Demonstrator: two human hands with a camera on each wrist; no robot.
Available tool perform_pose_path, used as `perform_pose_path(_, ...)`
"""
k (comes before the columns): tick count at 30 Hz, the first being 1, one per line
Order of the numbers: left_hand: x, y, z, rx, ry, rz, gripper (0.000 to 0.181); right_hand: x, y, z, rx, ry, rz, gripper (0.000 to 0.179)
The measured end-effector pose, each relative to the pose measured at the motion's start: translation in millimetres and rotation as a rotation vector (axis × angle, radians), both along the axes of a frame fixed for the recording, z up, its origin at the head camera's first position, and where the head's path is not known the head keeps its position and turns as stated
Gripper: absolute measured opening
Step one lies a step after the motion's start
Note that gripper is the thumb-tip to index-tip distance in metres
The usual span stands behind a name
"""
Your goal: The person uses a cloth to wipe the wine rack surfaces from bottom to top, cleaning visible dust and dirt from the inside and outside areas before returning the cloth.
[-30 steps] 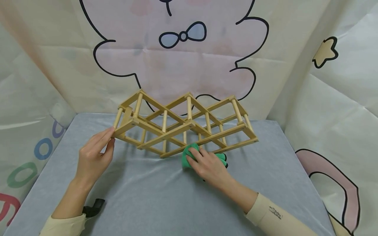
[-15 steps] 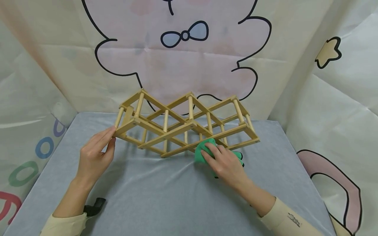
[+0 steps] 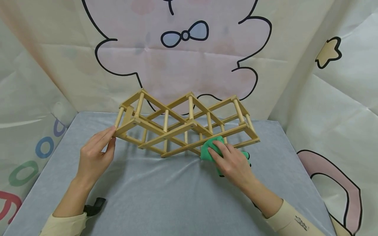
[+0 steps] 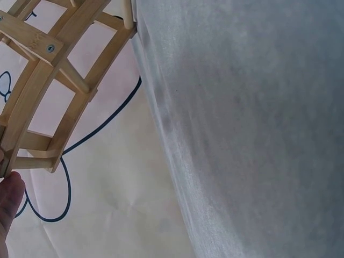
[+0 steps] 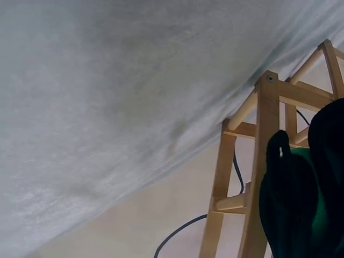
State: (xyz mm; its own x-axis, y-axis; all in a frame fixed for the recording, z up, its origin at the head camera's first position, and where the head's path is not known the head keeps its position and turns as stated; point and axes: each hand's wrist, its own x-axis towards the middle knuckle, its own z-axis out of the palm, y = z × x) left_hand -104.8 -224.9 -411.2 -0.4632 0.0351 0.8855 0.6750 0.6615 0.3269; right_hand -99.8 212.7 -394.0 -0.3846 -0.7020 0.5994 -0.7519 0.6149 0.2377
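A folding wooden lattice rack (image 3: 177,129) of slats and round dowels stretches across the table in the head view. My left hand (image 3: 95,152) pinches its left end corner between thumb and fingers. In the left wrist view a fingertip (image 4: 12,196) touches the wood at the lower left. With curled fingers my right hand (image 3: 231,162) grips a green cloth (image 3: 210,149) with black edging and holds it against the front lower slat, right of centre. Dark folds of the cloth (image 5: 293,199) hang before the slats in the right wrist view, where the hand itself is hidden.
A grey-blue cloth covers the table (image 3: 165,200). Printed curtains (image 3: 189,62) stand close behind the rack and along both sides. A black strap piece (image 3: 95,206) shows beside the left wrist.
My right hand has slid the green cloth rightward along the front slat, more slowly in the last half second. The left hand and the rack stay in place.
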Motion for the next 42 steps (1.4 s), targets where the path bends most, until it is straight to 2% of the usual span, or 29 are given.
perform_pose_path(6, -0.1, -0.1, 0.0, -0.003, 0.000, 0.006, 0.047, -1.4, 6.2, -7.2, -0.001, -0.007, 0.002, 0.037)
perform_pose_path(13, -0.2, -0.5, -0.2, -0.012, -0.003, 0.004, 0.047, -1.9, 20.5, -18.2, 0.029, -0.064, -0.047, 0.044)
perform_pose_path(15, -0.2, -0.5, -0.1, -0.012, -0.002, 0.001, 0.047, -1.2, 25.4, -20.9, 0.043, -0.078, -0.056, 0.041)
perform_pose_path(18, -0.5, -0.5, 0.3, -0.016, -0.001, -0.003, 0.048, 1.5, 33.4, -23.9, 0.058, -0.098, -0.067, 0.023)
perform_pose_path(19, -0.6, -0.5, 0.4, -0.019, -0.004, -0.005, 0.047, 2.6, 36.0, -24.8, 0.062, -0.102, -0.071, 0.023)
perform_pose_path(23, -0.8, -0.9, 0.3, -0.030, -0.016, -0.012, 0.047, 6.2, 43.2, -27.2, 0.066, -0.120, -0.087, 0.045)
perform_pose_path(26, -0.2, -1.7, -0.1, -0.034, -0.021, -0.009, 0.047, 6.9, 45.3, -28.2, 0.072, -0.130, -0.091, 0.048)
perform_pose_path(33, 0.3, -1.9, -0.3, -0.028, -0.018, -0.010, 0.047, 8.5, 51.7, -25.0, 0.048, -0.136, -0.113, 0.050)
perform_pose_path(42, 1.4, -2.9, 0.4, -0.042, -0.036, -0.007, 0.048, 13.1, 71.8, -7.1, -0.011, -0.108, -0.185, 0.054)
